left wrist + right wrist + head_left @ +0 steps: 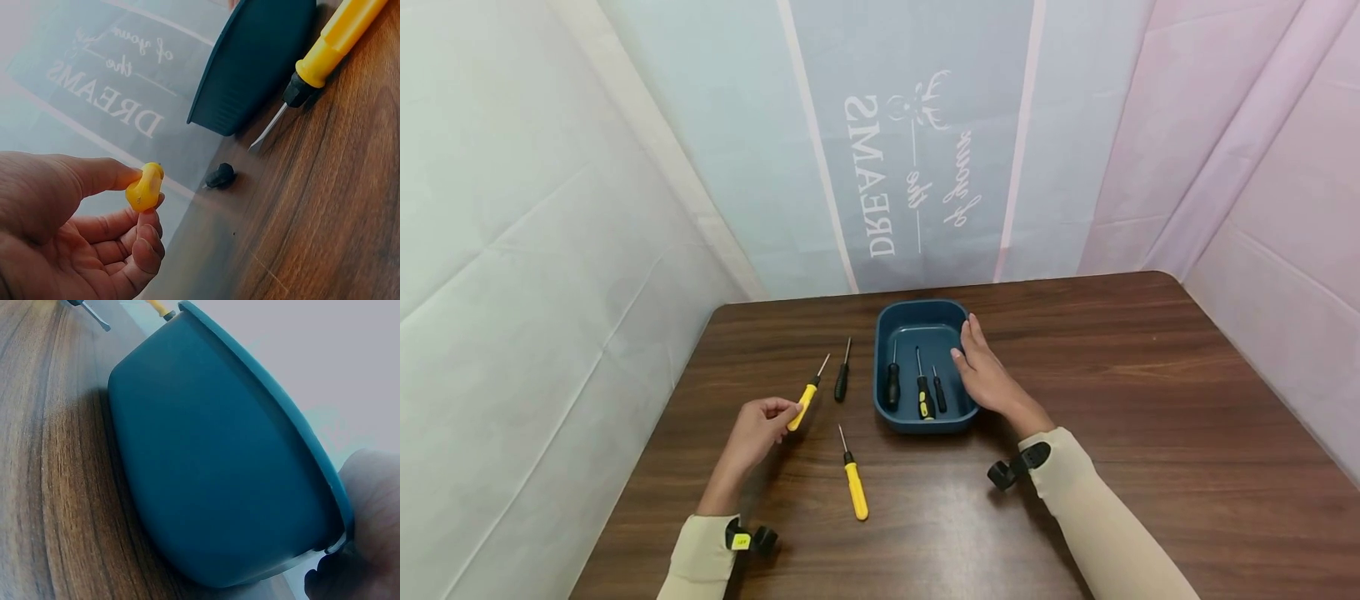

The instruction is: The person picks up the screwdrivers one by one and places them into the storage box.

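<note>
My left hand (762, 427) pinches a yellow-handled screwdriver (805, 406) between thumb and fingers, its blade pointing up and away. In the left wrist view its yellow handle end (145, 187) shows at the fingertips. My right hand (988, 375) rests on the right rim of a dark teal tray (882, 333), fingers fairly straight. Inside the tray lie a black screwdriver (892, 387), a black-and-yellow screwdriver (925, 396) and a small black screwdriver (939, 393). A black screwdriver (842, 382) lies on the table left of the tray, and another yellow-handled screwdriver (856, 492) lies nearer the front.
The brown wood table (1120, 500) extends to both sides of the tray. Its back edge meets a printed cloth backdrop (955, 50), with pale cloth walls at left and right. Each sleeve carries a black wrist camera.
</note>
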### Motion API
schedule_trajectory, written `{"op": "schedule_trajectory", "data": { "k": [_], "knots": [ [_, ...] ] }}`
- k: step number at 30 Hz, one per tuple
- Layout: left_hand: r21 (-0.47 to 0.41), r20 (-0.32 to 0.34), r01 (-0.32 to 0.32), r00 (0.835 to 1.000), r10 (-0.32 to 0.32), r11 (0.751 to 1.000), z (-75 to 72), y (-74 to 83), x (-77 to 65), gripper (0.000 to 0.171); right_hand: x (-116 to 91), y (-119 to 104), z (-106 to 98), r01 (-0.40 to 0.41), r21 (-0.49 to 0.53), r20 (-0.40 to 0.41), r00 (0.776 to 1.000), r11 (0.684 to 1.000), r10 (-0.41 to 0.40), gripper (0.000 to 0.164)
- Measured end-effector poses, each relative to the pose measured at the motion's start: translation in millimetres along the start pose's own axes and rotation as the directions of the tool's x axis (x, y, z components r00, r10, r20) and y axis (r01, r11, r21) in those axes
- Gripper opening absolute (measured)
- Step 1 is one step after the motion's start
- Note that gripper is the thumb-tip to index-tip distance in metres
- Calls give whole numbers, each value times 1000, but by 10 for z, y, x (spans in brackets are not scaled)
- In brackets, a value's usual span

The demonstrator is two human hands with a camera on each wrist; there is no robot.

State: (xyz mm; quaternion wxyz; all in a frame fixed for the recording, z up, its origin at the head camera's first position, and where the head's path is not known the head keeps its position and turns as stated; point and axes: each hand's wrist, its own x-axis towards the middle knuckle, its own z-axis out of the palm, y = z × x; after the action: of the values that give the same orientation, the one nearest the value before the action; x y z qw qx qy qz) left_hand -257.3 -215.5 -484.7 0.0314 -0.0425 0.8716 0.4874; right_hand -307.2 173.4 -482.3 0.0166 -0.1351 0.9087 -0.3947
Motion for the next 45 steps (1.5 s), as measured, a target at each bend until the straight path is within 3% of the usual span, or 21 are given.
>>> {"op": "schedule_trajectory", "data": {
  "k": [20,32,45],
  "knots": [
    [-8,47,-47,998,47,999,161,160,-23,20,6,-47,-17,-11,-5,-1,1000,1000,11,68],
    [-22,61,-17,998,18,1000,172,238,-10,21,6,-42,-38,-15,-13,-4,1000,1000,15,69],
    [-34,83,-60,995,63,998,237,305,-35,21,-15,-16,7,2,3,-17,1000,1000,-2,71]
  ]
}}
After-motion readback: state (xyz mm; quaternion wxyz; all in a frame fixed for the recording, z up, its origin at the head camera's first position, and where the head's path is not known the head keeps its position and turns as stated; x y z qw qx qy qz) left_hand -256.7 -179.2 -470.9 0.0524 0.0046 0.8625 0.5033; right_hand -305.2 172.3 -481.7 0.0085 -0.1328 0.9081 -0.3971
